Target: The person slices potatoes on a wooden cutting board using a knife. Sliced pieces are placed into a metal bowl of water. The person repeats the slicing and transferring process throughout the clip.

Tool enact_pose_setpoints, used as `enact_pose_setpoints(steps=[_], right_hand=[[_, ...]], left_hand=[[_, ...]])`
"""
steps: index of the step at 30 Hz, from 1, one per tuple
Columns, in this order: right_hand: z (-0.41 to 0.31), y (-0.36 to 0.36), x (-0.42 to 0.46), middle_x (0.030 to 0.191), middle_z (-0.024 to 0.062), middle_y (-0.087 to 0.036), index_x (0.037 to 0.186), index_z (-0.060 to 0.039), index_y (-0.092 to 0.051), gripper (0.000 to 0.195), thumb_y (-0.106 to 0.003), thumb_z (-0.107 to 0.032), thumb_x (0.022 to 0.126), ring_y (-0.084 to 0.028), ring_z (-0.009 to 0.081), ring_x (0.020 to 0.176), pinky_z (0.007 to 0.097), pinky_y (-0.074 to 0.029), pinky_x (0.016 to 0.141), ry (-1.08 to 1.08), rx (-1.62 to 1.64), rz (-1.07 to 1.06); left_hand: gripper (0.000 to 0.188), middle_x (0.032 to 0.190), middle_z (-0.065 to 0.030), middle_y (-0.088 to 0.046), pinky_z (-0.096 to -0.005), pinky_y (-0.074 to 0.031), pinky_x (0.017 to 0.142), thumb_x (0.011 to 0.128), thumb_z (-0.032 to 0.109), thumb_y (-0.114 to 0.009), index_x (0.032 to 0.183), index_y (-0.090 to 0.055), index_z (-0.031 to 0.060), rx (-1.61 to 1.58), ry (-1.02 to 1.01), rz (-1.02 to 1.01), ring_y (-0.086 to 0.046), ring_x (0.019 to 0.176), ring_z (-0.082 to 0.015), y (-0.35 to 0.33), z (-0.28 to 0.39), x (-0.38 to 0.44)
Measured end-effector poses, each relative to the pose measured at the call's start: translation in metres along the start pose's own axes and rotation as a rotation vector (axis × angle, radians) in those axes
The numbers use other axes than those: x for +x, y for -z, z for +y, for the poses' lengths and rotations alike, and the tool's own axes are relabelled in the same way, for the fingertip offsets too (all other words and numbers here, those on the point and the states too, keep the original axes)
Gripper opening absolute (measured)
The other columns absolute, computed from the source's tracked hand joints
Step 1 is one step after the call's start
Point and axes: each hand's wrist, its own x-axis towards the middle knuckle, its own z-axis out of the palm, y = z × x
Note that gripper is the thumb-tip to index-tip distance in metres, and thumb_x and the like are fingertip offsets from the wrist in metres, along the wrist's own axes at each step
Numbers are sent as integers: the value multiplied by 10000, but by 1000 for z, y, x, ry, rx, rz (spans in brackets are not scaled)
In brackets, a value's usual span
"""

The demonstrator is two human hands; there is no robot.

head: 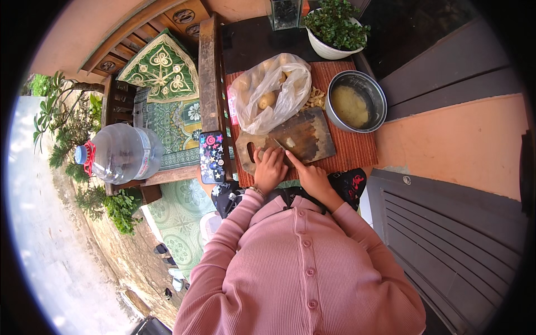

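A worn wooden cutting board (312, 132) with a handle hole lies before me. My right hand (313, 179) is at its near edge, index finger stretched along a small knife (279, 144); the handle is hidden under the hand. The blade points up and left over the board. Beside it, my left hand (270, 169) rests with bent fingers on the near left part of the board; whether anything is under those fingers is hidden. A small pale piece of food (289, 142), perhaps potato, lies on the board just past the blade.
Beyond the board sits a clear plastic bag (289, 98) of potatoes (266, 100). Peelings (317, 99) lie between it and a metal pot (356, 104) holding cloudy liquid. A potted plant (337, 29) stands behind. Leftward are a phone (212, 157) on the bench's armrest and a large water bottle (125, 153).
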Motion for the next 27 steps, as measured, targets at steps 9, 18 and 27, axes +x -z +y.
enact_pose_setpoints(steps=[9, 18, 27], right_hand=[[-6, -4, 9, 622, 214, -624, 1485, -324, -289, 719, -529, -85, 851, -630, 413, 577, 527, -509, 551, 5, 17, 50], [-4, -2, 3, 622, 237, -615, 1481, -319, -299, 653, -513, -125, 895, -629, 426, 589, 539, -506, 557, -15, 24, 40], [-4, 10, -15, 626, 259, -603, 1476, -294, -318, 581, -483, -155, 937, -622, 441, 599, 551, -494, 565, -48, 59, -9]], left_hand=[[396, 1174, -74, -559, -569, -222, 1062, 733, 162, -651, 1099, -629, 12, -3, -4, 2, -493, 1162, -260, -2, -1, -1], [415, 1178, -70, -563, -565, -215, 1070, 733, 165, -652, 1122, -625, 23, -8, 2, -16, -488, 1174, -250, -1, -1, -1], [453, 1179, -70, -567, -558, -225, 1064, 729, 174, -654, 1156, -619, 27, -7, 4, -19, -489, 1153, -258, 2, 0, 0]])
